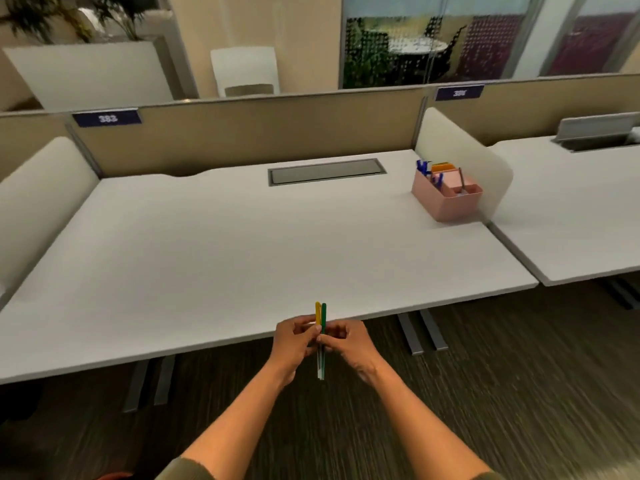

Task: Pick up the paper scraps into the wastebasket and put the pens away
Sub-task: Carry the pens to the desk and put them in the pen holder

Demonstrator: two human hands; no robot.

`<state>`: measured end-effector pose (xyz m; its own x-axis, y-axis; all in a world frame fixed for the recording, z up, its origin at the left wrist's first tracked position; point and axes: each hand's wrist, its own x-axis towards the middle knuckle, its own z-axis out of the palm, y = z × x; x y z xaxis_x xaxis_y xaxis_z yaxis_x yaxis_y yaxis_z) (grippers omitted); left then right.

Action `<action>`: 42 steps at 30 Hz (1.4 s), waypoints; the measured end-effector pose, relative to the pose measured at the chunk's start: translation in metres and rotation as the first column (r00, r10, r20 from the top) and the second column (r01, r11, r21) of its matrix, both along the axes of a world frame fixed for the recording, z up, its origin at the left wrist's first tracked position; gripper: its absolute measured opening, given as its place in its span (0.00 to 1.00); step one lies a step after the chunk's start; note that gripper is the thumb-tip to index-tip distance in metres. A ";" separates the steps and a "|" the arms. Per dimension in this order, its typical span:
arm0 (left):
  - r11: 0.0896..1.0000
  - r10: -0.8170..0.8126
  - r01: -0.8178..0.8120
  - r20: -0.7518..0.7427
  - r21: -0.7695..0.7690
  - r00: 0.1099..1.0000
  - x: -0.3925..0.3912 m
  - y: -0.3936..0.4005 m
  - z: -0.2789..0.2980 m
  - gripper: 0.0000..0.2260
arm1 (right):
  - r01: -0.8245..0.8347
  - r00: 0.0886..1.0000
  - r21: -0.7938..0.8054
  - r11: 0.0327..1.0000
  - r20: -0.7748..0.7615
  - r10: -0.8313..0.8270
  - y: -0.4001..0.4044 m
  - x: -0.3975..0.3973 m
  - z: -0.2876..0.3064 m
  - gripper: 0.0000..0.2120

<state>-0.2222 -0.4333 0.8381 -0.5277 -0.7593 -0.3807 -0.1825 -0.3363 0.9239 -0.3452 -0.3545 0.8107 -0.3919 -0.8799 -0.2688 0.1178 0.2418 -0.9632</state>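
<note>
Two pens up front: a yellow-capped pen (317, 311) and a green-capped pen (323, 317), held side by side and upright, caps up, right at the near edge of the white desk (221, 251). Their pale barrels hang down below that edge, over the carpet. Both hands are on them: the left hand (294, 344) has its fingers curled in on the pair from one side, the right hand (349, 342) pinches in from the other, fingertips meeting at the barrels. Which hand bears the weight is hard to tell.

Across the desk, at its far right corner, sits a pink organizer (450, 199), tight against the rounded white side divider (464, 157). Blue pens (424, 167) stick up from its far-left compartment, orange and yellow note pads (444, 166) stand behind, and one thin grey pen (461, 180) leans in a right-hand compartment. At the desk's back centre lies a closed grey cable hatch (327, 171).
</note>
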 end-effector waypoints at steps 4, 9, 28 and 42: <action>0.996 -0.068 0.067 -0.022 -0.063 0.997 -0.059 -0.009 0.013 0.10 | 0.128 0.991 -0.022 0.992 -0.025 -0.128 -0.004 -0.048 0.016 0.11; 0.983 -0.150 0.146 -0.031 -0.116 0.988 -0.134 -0.028 0.025 0.12 | 0.247 0.964 -0.030 0.969 -0.094 -0.249 -0.019 -0.116 0.027 0.11; 0.921 -0.283 0.292 0.071 -0.257 0.956 -0.379 -0.140 0.029 0.13 | 0.599 0.714 -0.119 0.792 -0.369 -0.595 -0.102 -0.396 0.093 0.11; 0.917 -0.179 0.259 0.267 -0.304 0.947 -0.513 -0.123 0.025 0.21 | 0.593 0.570 -0.083 0.801 -0.660 -0.490 -0.149 -0.532 0.083 0.16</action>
<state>-0.7348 -0.5559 0.8630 -0.6242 -0.7375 -0.2578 -0.4357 0.0547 0.8984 -0.8774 -0.5039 0.8937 -0.8977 -0.4206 0.1311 -0.3381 0.4669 -0.8171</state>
